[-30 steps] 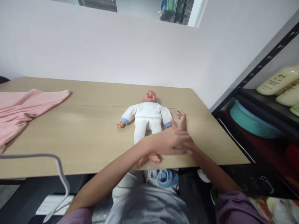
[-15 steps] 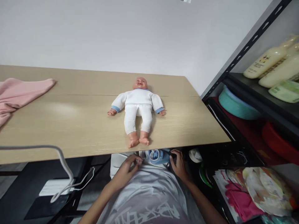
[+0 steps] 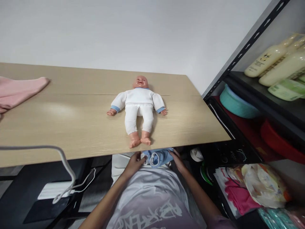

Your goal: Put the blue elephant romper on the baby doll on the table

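Note:
In my lap, just below the table's front edge, is a small blue garment (image 3: 159,158) with white-trimmed round openings. My left hand (image 3: 134,163) pinches its left side, the fingers closed at the white edging. At the garment's upper right, my right hand (image 3: 177,161) grips the cloth between thumb and fingers. Part of the garment is hidden under the table edge. On the table, a baby doll (image 3: 140,97) lies on its back with arms spread and bare feet toward me. It wears a white top with blue cuffs and white trousers.
A pink cloth (image 3: 19,90) lies on the wooden table (image 3: 78,127) at the left. A grey cable (image 3: 59,152) loops over its front left edge. To the right, a black shelf rack (image 3: 247,47) holds bottles (image 3: 267,60), a teal basin (image 3: 238,103) and a red basin (image 3: 278,140).
My hands have taken hold of the blue garment on both sides and lifted and spread it a little. The view has shifted slightly; the doll lies as before.

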A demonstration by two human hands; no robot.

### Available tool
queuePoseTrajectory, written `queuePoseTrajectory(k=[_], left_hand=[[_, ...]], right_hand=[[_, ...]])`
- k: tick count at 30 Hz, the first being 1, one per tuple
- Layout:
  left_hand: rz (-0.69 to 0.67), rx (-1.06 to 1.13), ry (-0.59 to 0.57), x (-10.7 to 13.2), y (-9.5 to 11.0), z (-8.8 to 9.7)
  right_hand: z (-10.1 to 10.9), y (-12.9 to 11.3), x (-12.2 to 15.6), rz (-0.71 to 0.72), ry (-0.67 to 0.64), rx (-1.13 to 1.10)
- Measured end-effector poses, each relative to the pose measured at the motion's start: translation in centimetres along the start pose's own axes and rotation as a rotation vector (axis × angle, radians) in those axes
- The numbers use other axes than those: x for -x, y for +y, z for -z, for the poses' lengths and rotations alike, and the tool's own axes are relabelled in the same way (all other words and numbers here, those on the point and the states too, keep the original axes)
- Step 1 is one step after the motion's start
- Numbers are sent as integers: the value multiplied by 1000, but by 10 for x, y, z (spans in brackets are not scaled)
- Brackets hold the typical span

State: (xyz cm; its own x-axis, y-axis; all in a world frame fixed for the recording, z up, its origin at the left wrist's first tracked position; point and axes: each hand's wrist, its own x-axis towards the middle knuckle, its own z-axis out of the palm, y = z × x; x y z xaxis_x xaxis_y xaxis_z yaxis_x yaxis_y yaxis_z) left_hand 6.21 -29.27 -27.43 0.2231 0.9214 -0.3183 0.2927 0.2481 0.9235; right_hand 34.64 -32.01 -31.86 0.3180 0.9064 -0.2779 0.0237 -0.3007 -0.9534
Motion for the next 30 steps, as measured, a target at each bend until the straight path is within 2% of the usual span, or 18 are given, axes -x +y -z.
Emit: queuePoseTrajectory(k=[4,7,9,11,13,15,16,19,22,25,30], left_hand=[[8,-121,-59,34,14,34],[23,-314,-78,59,18,64],[42,-427,-105,74,24,83],[48,-458,-146,88,39,98],[-7,-423,-183,98,63,108],[-128,-383,-202,101,93,111],[-204,-364,-202,99,109,110],[-429,-275,-90,77,152,99],[-567,-184,-113,41,182,87],[-613,1,-132,5,203,82],[-578,548,-97,-45,230,90]], right_hand=[[10,-14,28,73,-90,35],[14,-37,59,174,-244,115],[14,-59,74,360,-406,259],[11,-84,80,616,-527,350],[5,-110,76,844,-596,383],[-5,-135,65,995,-640,383],[-10,-147,58,1044,-657,371],[-24,-184,35,1171,-674,298],[-32,-217,14,1264,-626,301],[-33,-241,-10,1327,-546,342],[-27,-259,-49,1429,-485,324]])
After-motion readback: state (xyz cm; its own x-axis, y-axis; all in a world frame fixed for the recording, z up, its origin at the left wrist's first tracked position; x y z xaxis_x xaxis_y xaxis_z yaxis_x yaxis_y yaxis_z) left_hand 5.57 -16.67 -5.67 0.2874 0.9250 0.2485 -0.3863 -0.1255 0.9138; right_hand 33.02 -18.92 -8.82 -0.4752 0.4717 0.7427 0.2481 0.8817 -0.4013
